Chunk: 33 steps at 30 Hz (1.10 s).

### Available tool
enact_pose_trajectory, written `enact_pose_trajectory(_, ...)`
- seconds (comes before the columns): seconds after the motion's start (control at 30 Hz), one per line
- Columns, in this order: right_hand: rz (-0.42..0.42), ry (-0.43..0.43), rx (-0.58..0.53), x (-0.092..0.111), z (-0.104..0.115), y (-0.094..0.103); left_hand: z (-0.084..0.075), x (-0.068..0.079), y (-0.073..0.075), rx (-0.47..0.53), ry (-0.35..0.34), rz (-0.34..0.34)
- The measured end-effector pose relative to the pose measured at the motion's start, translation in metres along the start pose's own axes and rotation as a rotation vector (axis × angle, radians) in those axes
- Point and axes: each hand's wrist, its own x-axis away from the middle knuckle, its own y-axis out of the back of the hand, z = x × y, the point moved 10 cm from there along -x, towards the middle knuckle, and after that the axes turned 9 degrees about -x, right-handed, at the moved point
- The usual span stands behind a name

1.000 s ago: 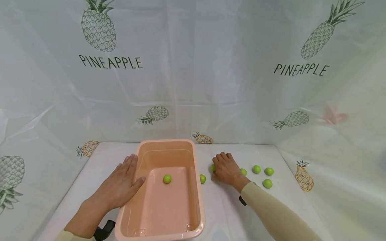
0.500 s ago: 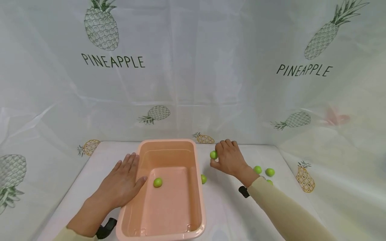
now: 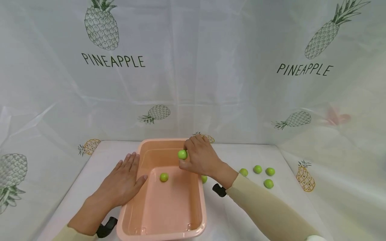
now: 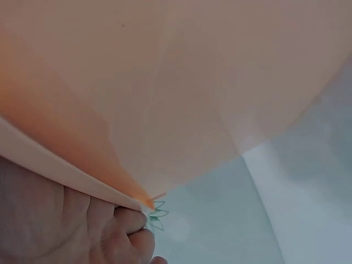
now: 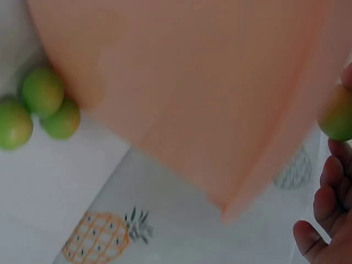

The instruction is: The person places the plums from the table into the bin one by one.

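A pink plastic basin stands on the white table. My left hand rests along its left rim, fingers straight and the thumb reaching over the inside. In the left wrist view, the left hand's fingers lie against the outside below the rim. My right hand pinches a small round green fruit between thumb and fingers, above the basin's right side. The right wrist view shows that held fruit at its right edge. Another green fruit lies on the basin floor.
Several loose green fruits lie on the table right of the basin, partly behind the right forearm. One fruit sits close to the basin's right wall. A pineapple-print sheet hangs behind and at both sides.
My right hand picks a green fruit up from the table, lifts it and carries it left over the basin. The fruit inside the basin rolls a little. The left hand stays on the rim.
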Motion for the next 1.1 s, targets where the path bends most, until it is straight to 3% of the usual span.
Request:
enact_pose_trajectory(0.17,0.087,0.092,0.049,-0.001,0.032,-0.033,0.0,0.0,-0.002,0.016,0.003,-0.001)
enact_pose_trajectory(0.3,0.101,0.141,0.125,0.003,0.045,-0.048,0.0,0.0,-0.003,0.02,0.001,-0.012)
enact_pose_trajectory(1.1,0.168,0.066,0.193,0.005,0.039,-0.056,0.001,0.005,-0.001,0.061,0.012,-0.003)
